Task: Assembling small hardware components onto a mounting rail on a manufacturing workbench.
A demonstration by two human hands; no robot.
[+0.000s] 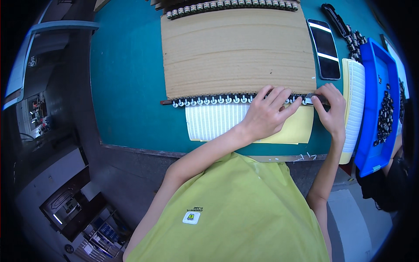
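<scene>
A dark thin bar (pixel 209 99) carrying a row of several small white round parts lies along the near edge of a brown corrugated cardboard sheet (pixel 238 48). My left hand (pixel 266 114) rests over the right part of that row, fingers spread and pressing on it. My right hand (pixel 329 110) pinches the bar's right end, where a small metal piece shows, between thumb and fingers. Under my hands lie a white ribbed sheet (pixel 214 121) and a yellow sheet (pixel 299 130).
A black phone (pixel 325 49) lies right of the cardboard. A blue tray (pixel 376 109) with small dark parts stands at the far right, beside a white ribbed sheet (pixel 355 91). A second loaded bar (pixel 231 6) lies at the cardboard's far edge. The teal table (pixel 126 78) ends near my chest.
</scene>
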